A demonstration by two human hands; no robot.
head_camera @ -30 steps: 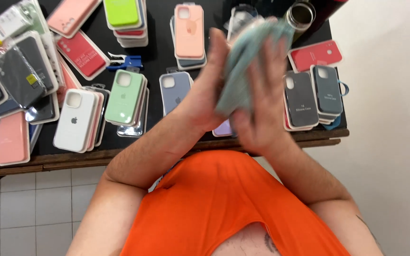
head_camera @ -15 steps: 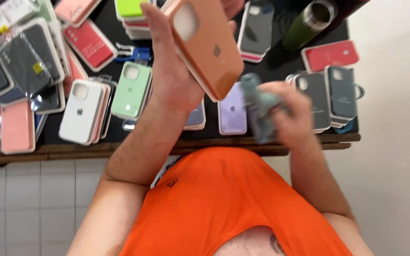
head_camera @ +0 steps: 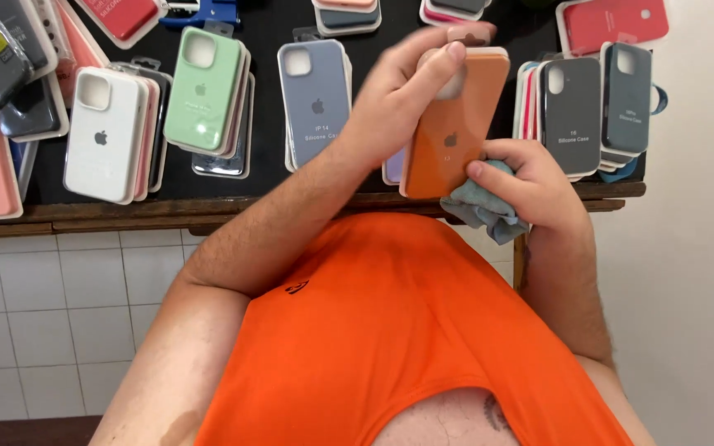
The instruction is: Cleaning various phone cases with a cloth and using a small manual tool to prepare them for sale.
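From the head view, the left hand (head_camera: 398,103) grips an orange phone case (head_camera: 454,124) in the upper middle; the right hand (head_camera: 530,182) closes on a blue-grey cloth (head_camera: 483,211) touching it; a dark table (head_camera: 274,177) holds many cases above white floor tiles (head_camera: 51,322); a pale wall (head_camera: 687,272) stands on the right.

My bench (head_camera: 274,177) is crowded: stacks of phone cases leave only narrow dark strips between them. The widest lane runs between the mint case stack (head_camera: 204,89) and the lavender-blue case (head_camera: 317,103). My left hand (head_camera: 398,99) and the orange case (head_camera: 456,124) block the middle; the dark cases (head_camera: 572,116) wall off the right. Below the bench edge, space is open.
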